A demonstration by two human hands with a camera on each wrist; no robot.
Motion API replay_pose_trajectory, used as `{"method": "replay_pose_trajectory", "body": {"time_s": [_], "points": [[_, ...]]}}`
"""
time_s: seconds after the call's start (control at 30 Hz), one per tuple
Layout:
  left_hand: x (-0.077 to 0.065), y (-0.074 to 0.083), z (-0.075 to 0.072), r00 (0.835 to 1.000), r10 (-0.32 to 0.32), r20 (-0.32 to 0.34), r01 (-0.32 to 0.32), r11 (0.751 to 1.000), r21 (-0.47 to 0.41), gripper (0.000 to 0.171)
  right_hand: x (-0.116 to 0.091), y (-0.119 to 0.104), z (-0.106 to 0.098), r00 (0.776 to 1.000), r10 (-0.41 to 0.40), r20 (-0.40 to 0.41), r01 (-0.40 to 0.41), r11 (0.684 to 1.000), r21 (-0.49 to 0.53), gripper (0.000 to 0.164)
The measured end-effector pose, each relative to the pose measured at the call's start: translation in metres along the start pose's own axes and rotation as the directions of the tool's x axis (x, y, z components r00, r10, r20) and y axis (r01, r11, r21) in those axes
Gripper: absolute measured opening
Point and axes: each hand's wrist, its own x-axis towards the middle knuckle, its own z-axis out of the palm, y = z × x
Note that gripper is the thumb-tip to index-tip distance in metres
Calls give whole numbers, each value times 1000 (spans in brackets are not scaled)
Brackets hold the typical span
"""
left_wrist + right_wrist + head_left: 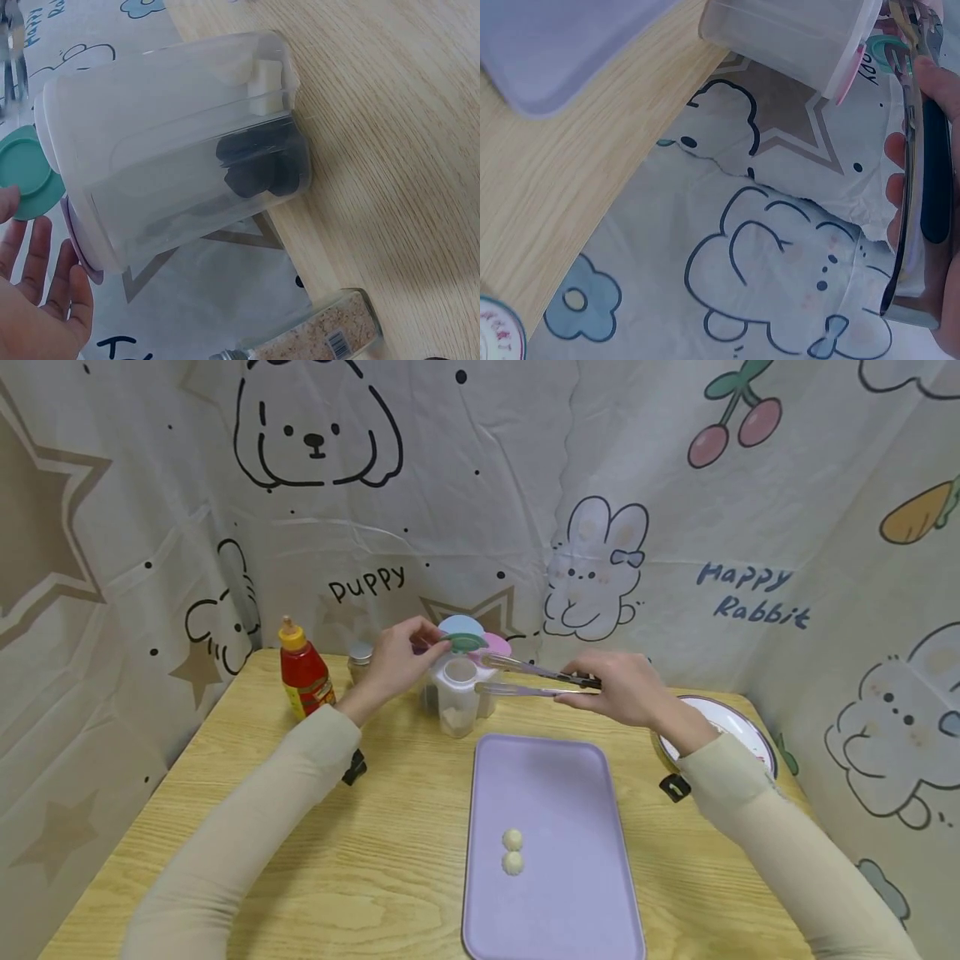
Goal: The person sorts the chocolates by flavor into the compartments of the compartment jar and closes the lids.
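Observation:
My left hand pinches the green lid of a clear container at the back of the table. The lid stands raised, and the round opening of the front compartment shows below it. A blue lid and a pink lid sit on the other compartments. Through the wall, the left wrist view shows dark pieces in one compartment and a pale block in another. My right hand grips metal tongs, their spread tips close by the opening, nothing between them.
A lilac tray with two small pale balls lies in front. To the left stand a red sauce bottle with a yellow cap and a glass jar of grains. A rimmed plate sits behind my right wrist.

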Motion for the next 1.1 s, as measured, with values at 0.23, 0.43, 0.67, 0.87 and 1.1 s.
{"method": "replay_pose_trajectory", "body": {"time_s": [0.23, 0.43, 0.67, 0.87, 1.1], "points": [[-1, -1, 0, 1000, -4, 1, 4, 1000, 6, 21, -45, 0, -7, 999, 0, -33, -1, 1000, -22, 31], [-1, -1, 0, 1000, -10, 2, 10, 1000, 4, 21, -88, -6, 2, 1000, -1, -8, 1, 1000, -13, 31], [-3, 2, -1, 1000, -11, 11, 11, 1000, -4, 22, -129, -20, 23, 998, -47, -38, 49, 998, 45, 28], [-3, 1, 0, 1000, -15, 1, 15, 1000, -11, 21, -146, -32, 40, 997, -70, -28, 73, 989, 126, 23], [-3, 0, 1, 1000, -9, -2, 9, 1000, -12, 21, -154, -41, 54, 996, -89, 4, 87, 981, 175, 21]]}}
